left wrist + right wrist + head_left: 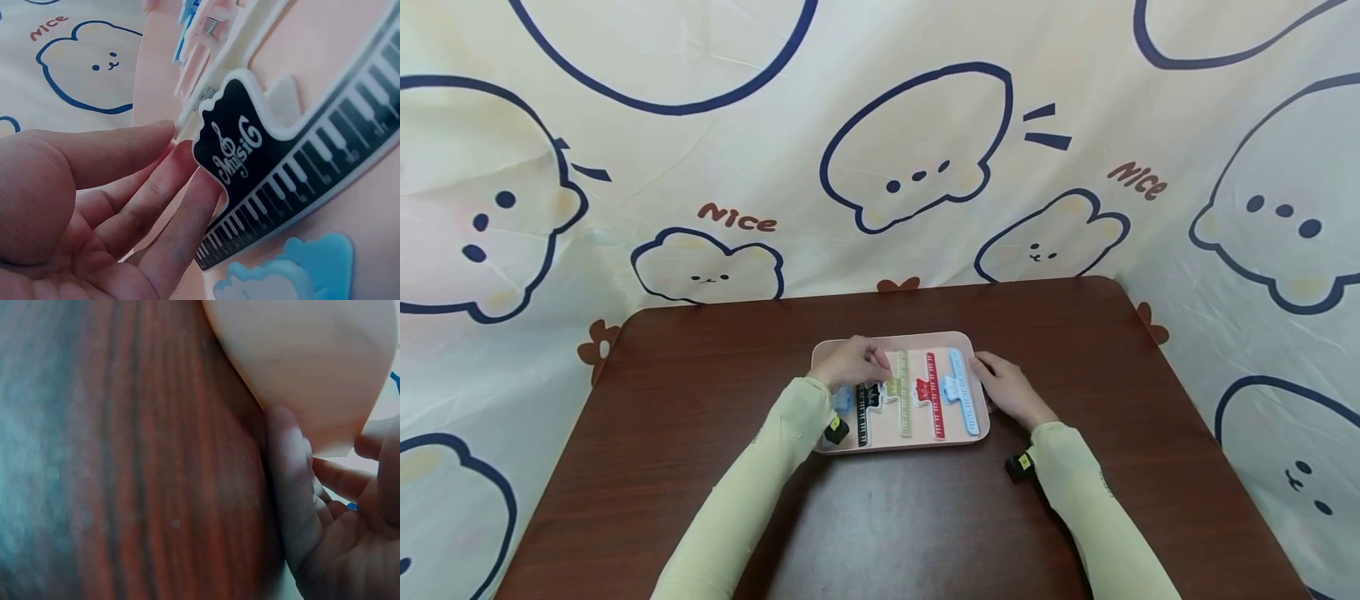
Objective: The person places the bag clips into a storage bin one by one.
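Observation:
A pink tray (910, 447) holds a row of long piano-key music clips: a black one (862, 425), a green one (905, 417), a red one (935, 412) and a light blue one (964, 400). My left hand (850, 362) reaches over the tray's left side, thumb and forefinger pinching the pale handle of the green clip. In the left wrist view, other fingertips (203, 181) lie against the black "Music" clip (231, 137). My right hand (1011, 390) grips the tray's right edge. The tray's outer wall (306, 362) shows beside its fingers in the right wrist view.
A smaller blue clip (842, 400) lies at the tray's left end, partly behind the left wrist. The tray sits on a dark brown wooden table (722, 375). Cloth printed with cartoon bears (917, 150) hangs around the table's back and sides.

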The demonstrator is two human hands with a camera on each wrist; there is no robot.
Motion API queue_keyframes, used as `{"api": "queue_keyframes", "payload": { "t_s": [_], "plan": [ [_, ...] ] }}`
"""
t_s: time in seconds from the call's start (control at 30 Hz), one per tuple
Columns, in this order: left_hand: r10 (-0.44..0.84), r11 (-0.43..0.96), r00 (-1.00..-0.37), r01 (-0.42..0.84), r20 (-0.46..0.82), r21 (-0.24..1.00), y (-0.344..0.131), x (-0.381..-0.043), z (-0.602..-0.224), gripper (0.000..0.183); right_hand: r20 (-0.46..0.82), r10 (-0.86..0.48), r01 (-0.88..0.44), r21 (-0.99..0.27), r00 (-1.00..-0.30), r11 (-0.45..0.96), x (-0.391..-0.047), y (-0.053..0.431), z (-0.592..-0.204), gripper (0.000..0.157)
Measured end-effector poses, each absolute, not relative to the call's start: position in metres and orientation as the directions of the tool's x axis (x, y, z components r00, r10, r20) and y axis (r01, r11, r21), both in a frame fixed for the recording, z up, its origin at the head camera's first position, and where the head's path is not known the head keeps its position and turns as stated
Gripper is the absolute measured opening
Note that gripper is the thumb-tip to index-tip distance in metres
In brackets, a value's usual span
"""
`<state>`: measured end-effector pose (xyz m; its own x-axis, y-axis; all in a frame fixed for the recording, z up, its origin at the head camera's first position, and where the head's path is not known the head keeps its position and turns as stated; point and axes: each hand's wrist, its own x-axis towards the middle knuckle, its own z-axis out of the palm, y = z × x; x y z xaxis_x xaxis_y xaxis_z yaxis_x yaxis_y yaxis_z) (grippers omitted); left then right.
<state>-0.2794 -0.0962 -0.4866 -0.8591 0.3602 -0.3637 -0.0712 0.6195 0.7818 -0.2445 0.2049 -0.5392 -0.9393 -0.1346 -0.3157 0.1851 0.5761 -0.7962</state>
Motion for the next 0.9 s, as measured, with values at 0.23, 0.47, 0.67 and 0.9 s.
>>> {"api": "queue_keyframes", "payload": {
  "t_s": [0.23,0.47,0.67,0.9],
  "plan": [
    [0.333,0.637,-0.867,-0.083,-0.371,0.767,-0.096,-0.277,-0.485,0.009,-0.308,-0.135,0.176,-0.794,-0.942,0.582,-0.245,0.206,-0.540,0.056],
    [0.338,0.640,-0.883,-0.038,-0.326,0.767,-0.097,-0.274,-0.481,0.012,-0.297,-0.134,0.169,-0.798,-0.945,0.579,-0.245,0.206,-0.541,0.056],
    [0.364,0.629,-0.895,0.031,-0.259,0.777,-0.104,-0.266,-0.474,0.017,-0.298,-0.133,0.172,-0.802,-0.945,0.572,-0.244,0.206,-0.541,0.055],
    [0.353,0.664,-0.920,0.117,-0.171,0.738,-0.117,-0.258,-0.471,0.020,-0.304,-0.128,0.183,-0.806,-0.944,0.563,-0.244,0.206,-0.543,0.054]
  ]
}}
